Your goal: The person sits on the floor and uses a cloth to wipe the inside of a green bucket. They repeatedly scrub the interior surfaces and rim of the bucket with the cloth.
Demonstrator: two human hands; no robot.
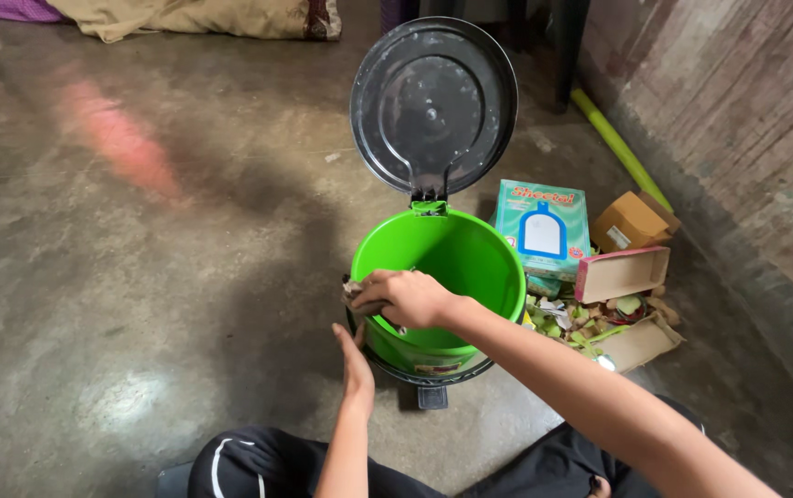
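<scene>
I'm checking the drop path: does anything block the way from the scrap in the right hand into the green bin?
Nothing visible does. The right hand holds a brownish scrap at the near rim of the green bin, whose black lid stands tipped back, leaving the mouth open. The left hand rests against the bin's outside, below the rim.

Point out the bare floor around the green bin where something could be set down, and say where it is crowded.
Bare concrete floor spreads left of the green bin, up to the cloth bundle. Right of the bin it is crowded: a teal box, cardboard boxes and scraps by the wall. Both hands, right hand and left hand, occupy the near rim.
</scene>
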